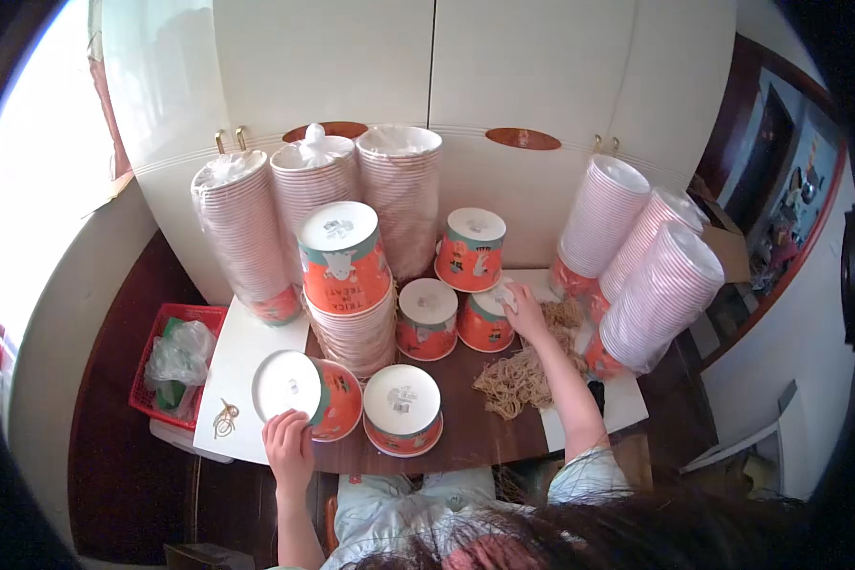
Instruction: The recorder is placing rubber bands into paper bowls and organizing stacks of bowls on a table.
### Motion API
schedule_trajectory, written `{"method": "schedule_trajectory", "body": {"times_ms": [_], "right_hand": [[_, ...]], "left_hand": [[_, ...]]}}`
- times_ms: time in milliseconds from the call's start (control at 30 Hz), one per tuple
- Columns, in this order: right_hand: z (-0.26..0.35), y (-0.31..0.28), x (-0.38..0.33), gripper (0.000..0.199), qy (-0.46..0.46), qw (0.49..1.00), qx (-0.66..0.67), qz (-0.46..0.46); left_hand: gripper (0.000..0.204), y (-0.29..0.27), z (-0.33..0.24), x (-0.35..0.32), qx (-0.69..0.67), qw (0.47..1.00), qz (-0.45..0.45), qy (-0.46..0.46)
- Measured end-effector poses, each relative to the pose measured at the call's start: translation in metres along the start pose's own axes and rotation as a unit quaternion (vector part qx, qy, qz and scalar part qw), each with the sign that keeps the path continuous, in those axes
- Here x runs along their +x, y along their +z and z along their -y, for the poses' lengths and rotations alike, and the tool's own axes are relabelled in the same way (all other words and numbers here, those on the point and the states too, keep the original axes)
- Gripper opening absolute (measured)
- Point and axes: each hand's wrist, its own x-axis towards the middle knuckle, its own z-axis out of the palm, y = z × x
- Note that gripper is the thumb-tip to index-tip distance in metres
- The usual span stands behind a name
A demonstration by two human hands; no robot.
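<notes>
My left hand (290,446) grips an orange paper bucket (309,392) lying on its side near the table's front left, its white base facing me. My right hand (525,312) reaches forward and rests its fingers on the base of an upturned orange bucket (485,321) in the middle of the table. A loose heap of tan rubber bands (522,375) lies just right of that arm. Another upturned bucket (402,408) sits between my hands. A tall stack of buckets (347,285) rises behind the one in my left hand.
Bagged stacks of cups (247,237) stand at the back, and more stacks (651,285) lean at the right. Two more upturned buckets (470,249) (427,318) sit mid-table. A red basket (174,366) with plastic bags stands left of the table. White cupboard doors (427,95) are behind.
</notes>
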Motion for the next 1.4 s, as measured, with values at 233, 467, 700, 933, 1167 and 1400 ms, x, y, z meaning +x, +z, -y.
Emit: {"method": "schedule_trajectory", "body": {"times_ms": [233, 467, 700, 933, 1167, 1400], "right_hand": [[0.042, -0.004, 0.053, 0.057, -0.110, 0.975, -0.195, -0.003], [0.030, 0.008, 0.068, 0.053, -0.030, 0.989, -0.120, 0.080], [0.022, 0.008, 0.074, 0.052, 0.040, 0.981, -0.135, 0.134], [-0.006, -0.006, 0.039, 0.038, -0.022, 0.998, -0.047, -0.033], [0.044, -0.027, -0.042, 0.027, 0.092, 0.993, 0.040, -0.055], [0.114, 0.002, -0.133, 0.059, 0.098, 0.942, 0.304, 0.103]], "left_hand": [[0.013, -0.038, -0.040, 0.048, -0.036, 0.981, -0.081, 0.172], [0.016, 0.017, -0.092, 0.120, -0.122, 0.960, -0.005, 0.252], [0.014, 0.129, -0.100, 0.169, -0.103, 0.954, 0.046, 0.277], [0.012, 0.212, -0.099, 0.191, -0.089, 0.950, 0.092, 0.284], [0.024, 0.210, -0.105, 0.188, -0.052, 0.960, 0.084, 0.261], [0.041, 0.108, -0.089, 0.134, -0.146, 0.949, 0.234, 0.154]]}}
